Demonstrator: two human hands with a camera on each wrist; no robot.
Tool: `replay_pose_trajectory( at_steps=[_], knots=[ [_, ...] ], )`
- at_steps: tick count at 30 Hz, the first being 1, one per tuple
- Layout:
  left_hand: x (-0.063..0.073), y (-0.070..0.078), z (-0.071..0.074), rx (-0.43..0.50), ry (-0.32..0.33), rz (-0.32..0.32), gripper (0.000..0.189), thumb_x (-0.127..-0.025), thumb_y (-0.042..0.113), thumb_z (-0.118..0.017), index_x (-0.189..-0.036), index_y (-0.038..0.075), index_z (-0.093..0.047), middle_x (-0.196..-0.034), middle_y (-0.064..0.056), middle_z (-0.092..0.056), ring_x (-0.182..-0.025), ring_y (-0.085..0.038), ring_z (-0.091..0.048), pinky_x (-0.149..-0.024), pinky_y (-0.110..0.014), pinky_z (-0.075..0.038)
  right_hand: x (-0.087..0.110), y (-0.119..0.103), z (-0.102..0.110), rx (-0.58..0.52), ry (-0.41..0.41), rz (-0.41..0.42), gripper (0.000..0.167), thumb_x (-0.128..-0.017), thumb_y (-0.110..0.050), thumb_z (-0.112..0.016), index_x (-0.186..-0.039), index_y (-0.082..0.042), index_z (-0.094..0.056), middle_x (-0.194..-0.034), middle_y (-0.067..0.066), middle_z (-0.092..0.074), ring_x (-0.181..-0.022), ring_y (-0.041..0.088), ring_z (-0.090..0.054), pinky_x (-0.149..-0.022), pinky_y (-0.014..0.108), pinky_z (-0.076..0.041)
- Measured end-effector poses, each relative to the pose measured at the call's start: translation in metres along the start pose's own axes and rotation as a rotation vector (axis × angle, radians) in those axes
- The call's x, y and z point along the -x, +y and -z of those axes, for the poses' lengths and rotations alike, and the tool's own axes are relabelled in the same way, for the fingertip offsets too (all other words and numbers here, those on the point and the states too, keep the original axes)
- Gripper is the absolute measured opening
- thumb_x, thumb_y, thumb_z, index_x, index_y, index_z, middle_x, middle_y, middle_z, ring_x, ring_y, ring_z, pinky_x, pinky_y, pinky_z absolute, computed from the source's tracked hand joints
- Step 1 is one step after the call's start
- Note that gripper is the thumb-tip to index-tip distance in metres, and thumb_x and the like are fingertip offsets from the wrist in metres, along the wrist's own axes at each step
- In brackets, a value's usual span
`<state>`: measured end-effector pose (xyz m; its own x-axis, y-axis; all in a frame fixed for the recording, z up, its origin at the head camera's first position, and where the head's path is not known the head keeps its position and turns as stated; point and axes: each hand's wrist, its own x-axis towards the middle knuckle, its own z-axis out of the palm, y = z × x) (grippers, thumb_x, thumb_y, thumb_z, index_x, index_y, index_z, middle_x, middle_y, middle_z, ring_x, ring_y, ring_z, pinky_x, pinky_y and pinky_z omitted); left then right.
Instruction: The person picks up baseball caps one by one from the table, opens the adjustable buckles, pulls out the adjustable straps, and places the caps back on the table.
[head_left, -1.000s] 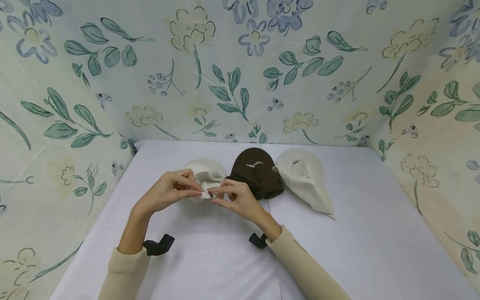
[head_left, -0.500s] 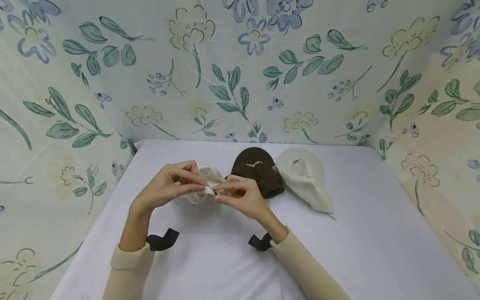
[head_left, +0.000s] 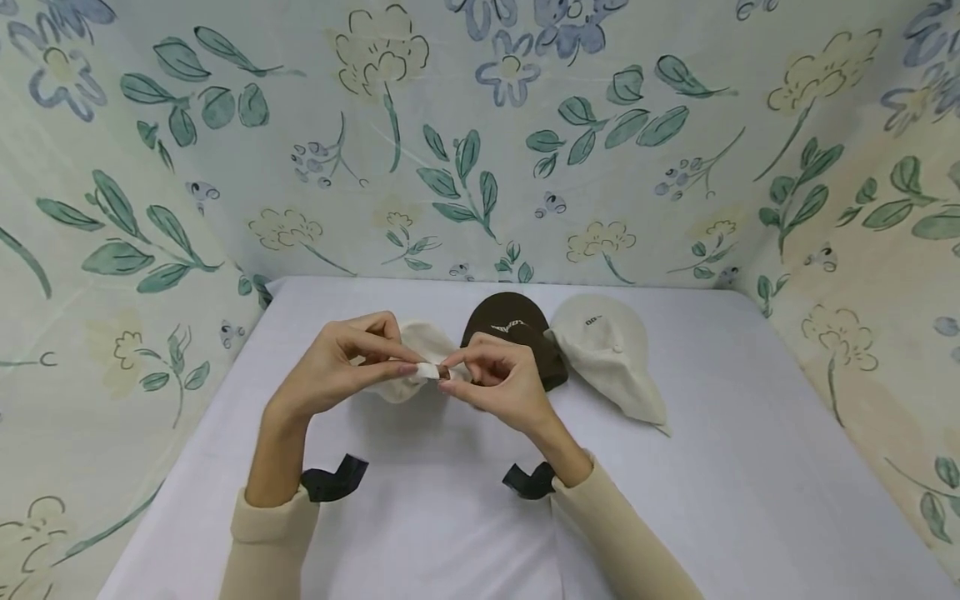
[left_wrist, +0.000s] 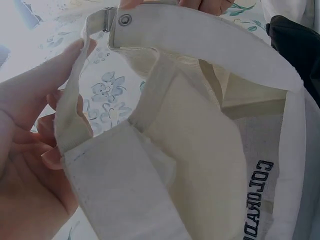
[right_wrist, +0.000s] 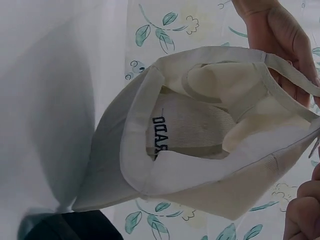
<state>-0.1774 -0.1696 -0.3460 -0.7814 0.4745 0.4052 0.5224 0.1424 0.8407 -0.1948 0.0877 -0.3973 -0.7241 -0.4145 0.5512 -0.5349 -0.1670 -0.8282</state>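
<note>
Both hands hold a cream baseball cap [head_left: 423,333] above the white-covered table, with its inside facing me in the wrist views. My left hand [head_left: 330,371] pinches the cap's back strap [left_wrist: 71,107] between thumb and fingers. At the metal buckle [left_wrist: 108,20], by the strap's other end, the fingertips of my right hand [head_left: 506,379] pinch the band. A small eyelet [left_wrist: 125,19] shows beside the buckle. Dark lettering [right_wrist: 160,136] shows through the inside of the front panel. In the head view, the hands hide part of the cap.
Behind my right hand lies a dark brown cap [head_left: 506,312] with light lettering. Another cream cap [head_left: 615,358] lies against its right side. The white-covered table [head_left: 720,467] meets floral cloth walls [head_left: 465,108] at the back and sides. A black device [head_left: 333,479] sits at each wrist.
Both hands have shifted slightly to the right and up with the cap. The right hand now overlaps more of the brown cap, and the strap between the fingers has turned a little.
</note>
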Motion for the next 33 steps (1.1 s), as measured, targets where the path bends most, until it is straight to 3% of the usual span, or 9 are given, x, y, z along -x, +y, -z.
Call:
replay_pose_trajectory(
  at_steps=[9, 15, 25, 33],
  knots=[
    [0.000, 0.018, -0.010, -0.122, 0.071, -0.124, 0.031, -0.078, -0.010, -0.083, -0.104, 0.007, -0.083, -0.082, 0.003, -0.053, -0.069, -0.012, -0.045, -0.055, -0.028, -0.037, -0.002, -0.026, 0.002, 0.204, 0.057, 0.037, 0.019, -0.081, -0.003, -0.088, -0.098, -0.009, -0.081, -0.070, 0.002, -0.045, -0.059, 0.013, -0.036, -0.048, 0.022, -0.028],
    [-0.004, 0.025, -0.018, -0.211, 0.105, -0.153, 0.029, -0.076, -0.005, -0.088, -0.101, 0.010, -0.084, -0.082, 0.004, -0.052, -0.066, -0.010, -0.043, -0.055, -0.025, -0.036, -0.003, -0.035, 0.002, 0.299, 0.072, 0.074, 0.017, -0.081, -0.008, -0.088, -0.096, -0.012, -0.081, -0.070, 0.003, -0.046, -0.058, 0.014, -0.036, -0.050, 0.021, -0.027],
    [-0.007, 0.024, -0.025, -0.147, 0.187, -0.193, 0.027, -0.077, -0.013, -0.083, -0.095, 0.005, -0.084, -0.079, 0.003, -0.053, -0.067, -0.011, -0.043, -0.055, -0.025, -0.035, -0.003, -0.032, 0.003, 0.207, 0.057, 0.051, 0.021, -0.084, -0.002, -0.085, -0.103, -0.009, -0.080, -0.075, -0.001, -0.047, -0.054, 0.011, -0.032, -0.045, 0.023, -0.026],
    [-0.007, 0.027, -0.024, -0.136, 0.230, -0.187, 0.024, -0.077, -0.011, -0.084, -0.096, 0.003, -0.084, -0.080, 0.002, -0.055, -0.067, -0.012, -0.045, -0.055, -0.024, -0.036, -0.003, -0.024, 0.007, 0.149, 0.036, 0.033, 0.024, -0.083, 0.003, -0.083, -0.107, -0.001, -0.080, -0.074, 0.013, -0.048, -0.058, 0.013, -0.035, -0.048, 0.025, -0.027]
  ],
)
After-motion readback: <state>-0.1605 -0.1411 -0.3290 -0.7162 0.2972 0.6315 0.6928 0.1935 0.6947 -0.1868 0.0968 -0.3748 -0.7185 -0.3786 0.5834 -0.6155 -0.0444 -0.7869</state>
